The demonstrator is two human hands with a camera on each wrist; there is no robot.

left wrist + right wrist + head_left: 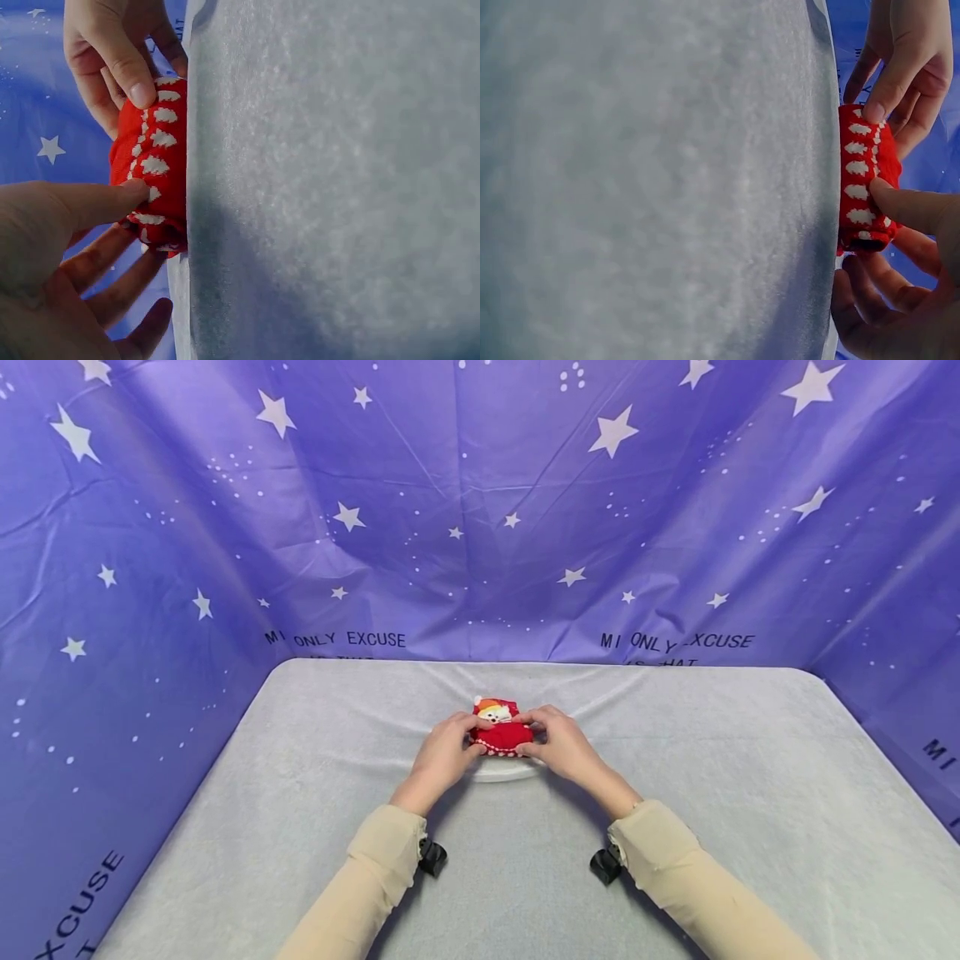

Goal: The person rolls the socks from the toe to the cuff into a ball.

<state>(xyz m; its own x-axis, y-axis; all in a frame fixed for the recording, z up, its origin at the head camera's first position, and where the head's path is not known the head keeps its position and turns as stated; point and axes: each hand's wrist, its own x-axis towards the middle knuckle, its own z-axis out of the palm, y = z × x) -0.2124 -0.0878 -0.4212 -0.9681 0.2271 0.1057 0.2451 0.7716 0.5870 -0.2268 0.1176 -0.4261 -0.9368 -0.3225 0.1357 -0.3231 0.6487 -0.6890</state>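
Observation:
A folded red knitted piece (504,739) lies on the table near its far side, with a white animal face and an orange hat on top. Small white shapes run in rows along its near edge, clear in both wrist views. My left hand (444,752) pinches its left end, thumb on the near edge and fingers farther back. At the right end my right hand (564,745) grips it the same way. Seen from the right wrist, the knitted piece (857,169) looks rolled or folded into a thick layer. Its underside is hidden.
A pale grey cloth (300,860) covers the table, with creases near the far edge. Blue-purple curtains (465,485) with white stars stand behind and at both sides. Black wrist devices (432,857) hang by the beige sleeves (352,893).

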